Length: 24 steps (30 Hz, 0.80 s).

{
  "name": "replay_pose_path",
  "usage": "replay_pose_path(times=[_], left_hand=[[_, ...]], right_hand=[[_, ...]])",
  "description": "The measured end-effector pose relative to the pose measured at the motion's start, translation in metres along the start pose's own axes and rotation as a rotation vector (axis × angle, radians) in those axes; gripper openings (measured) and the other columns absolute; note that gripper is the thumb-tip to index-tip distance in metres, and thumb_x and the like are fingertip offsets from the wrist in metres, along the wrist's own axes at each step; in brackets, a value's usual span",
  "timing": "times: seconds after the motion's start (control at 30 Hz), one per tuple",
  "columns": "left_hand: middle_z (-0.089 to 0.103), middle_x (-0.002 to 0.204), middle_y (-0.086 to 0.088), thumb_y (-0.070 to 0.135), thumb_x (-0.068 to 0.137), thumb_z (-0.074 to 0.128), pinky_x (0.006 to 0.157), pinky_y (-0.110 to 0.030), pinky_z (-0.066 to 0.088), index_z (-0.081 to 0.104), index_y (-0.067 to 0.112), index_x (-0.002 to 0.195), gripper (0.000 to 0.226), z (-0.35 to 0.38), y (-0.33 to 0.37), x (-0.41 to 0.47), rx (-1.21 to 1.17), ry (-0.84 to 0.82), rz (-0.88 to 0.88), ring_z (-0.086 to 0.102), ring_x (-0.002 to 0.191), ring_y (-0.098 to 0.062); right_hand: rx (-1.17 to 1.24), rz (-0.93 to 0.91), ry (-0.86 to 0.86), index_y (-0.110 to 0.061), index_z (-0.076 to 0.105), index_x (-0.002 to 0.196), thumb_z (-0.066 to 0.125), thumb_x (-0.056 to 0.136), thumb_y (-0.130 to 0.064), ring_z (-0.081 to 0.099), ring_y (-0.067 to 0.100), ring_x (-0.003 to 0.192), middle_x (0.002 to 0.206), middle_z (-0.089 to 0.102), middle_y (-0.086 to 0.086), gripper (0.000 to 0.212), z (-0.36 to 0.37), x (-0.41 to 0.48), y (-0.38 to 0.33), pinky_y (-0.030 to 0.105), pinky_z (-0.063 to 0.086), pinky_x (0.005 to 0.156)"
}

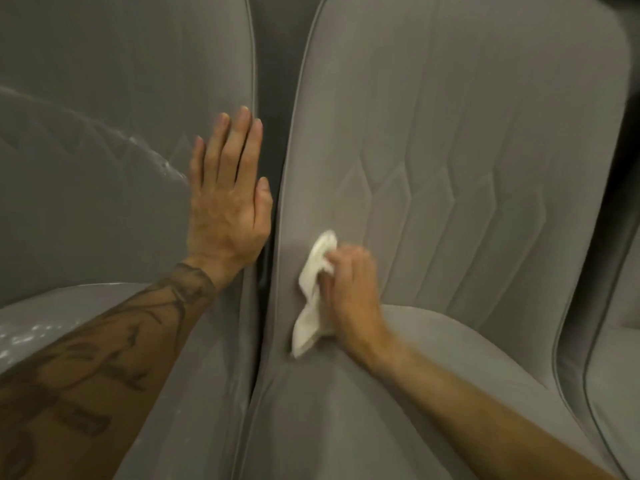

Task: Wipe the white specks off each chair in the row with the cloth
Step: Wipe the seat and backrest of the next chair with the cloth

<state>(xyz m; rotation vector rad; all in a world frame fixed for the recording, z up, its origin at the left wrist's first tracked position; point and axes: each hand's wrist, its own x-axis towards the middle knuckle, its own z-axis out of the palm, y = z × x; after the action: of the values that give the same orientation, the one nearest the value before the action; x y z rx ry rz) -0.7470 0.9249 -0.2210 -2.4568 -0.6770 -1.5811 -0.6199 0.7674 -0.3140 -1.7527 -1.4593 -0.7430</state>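
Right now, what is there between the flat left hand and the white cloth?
Head view: the dark gap between the chairs, then the right chair's piped edge.

Right hand (349, 292) blurred; cloth (313, 299) partly hidden under it; far-right chair (616, 375) cut by edge.

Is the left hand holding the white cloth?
No, the left hand lies flat on the left chair, while the right hand grips the cloth.
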Motion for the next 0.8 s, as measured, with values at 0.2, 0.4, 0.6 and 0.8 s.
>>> replay_pose_path(times=[0.2, 0.4, 0.6, 0.8], left_hand=[[0.020, 0.172, -0.010, 0.018, 0.098, 0.047, 0.128, -0.055, 0.011, 0.023, 0.008, 0.163, 0.070, -0.001, 0.000, -0.001, 0.013, 0.000, 0.004, 0.013, 0.160, -0.028], [0.017, 0.172, -0.011, 0.023, 0.100, 0.044, 0.129, -0.055, 0.008, 0.021, 0.008, 0.164, 0.069, -0.002, 0.002, 0.000, 0.023, -0.025, -0.002, 0.012, 0.160, -0.030], [0.017, 0.172, -0.011, 0.022, 0.101, 0.044, 0.128, -0.056, 0.010, 0.020, 0.008, 0.164, 0.069, -0.002, 0.002, -0.001, 0.041, -0.037, -0.001, 0.011, 0.160, -0.031], [0.015, 0.172, -0.011, 0.025, 0.103, 0.044, 0.128, -0.056, 0.011, 0.018, 0.008, 0.164, 0.069, -0.006, 0.005, -0.002, 0.105, -0.080, -0.003, 0.010, 0.160, -0.030]], right_hand=[[0.169, -0.013, -0.511, -0.011, 0.053, 0.099, 0.036, 0.106, -0.034, 0.046, 0.024, 0.085, 0.098, 0.049, 0.006, 0.030, -0.032, -0.060, -0.014, 0.040, 0.039, 0.079], [-0.057, 0.124, -0.428, -0.014, 0.058, 0.100, 0.049, 0.098, -0.029, 0.053, 0.029, 0.087, 0.096, 0.057, 0.007, 0.017, -0.027, -0.086, -0.019, 0.044, 0.045, 0.078], [-0.555, 0.468, -0.356, -0.005, 0.061, 0.089, 0.070, 0.078, -0.011, 0.056, 0.038, 0.072, 0.085, 0.057, 0.016, 0.016, -0.089, -0.099, 0.086, 0.043, 0.046, 0.060], [-0.506, 0.755, -0.289, 0.003, 0.063, 0.084, 0.060, 0.080, 0.005, 0.058, 0.044, 0.076, 0.085, 0.060, 0.024, 0.005, -0.069, -0.080, 0.076, 0.046, 0.048, 0.064]])
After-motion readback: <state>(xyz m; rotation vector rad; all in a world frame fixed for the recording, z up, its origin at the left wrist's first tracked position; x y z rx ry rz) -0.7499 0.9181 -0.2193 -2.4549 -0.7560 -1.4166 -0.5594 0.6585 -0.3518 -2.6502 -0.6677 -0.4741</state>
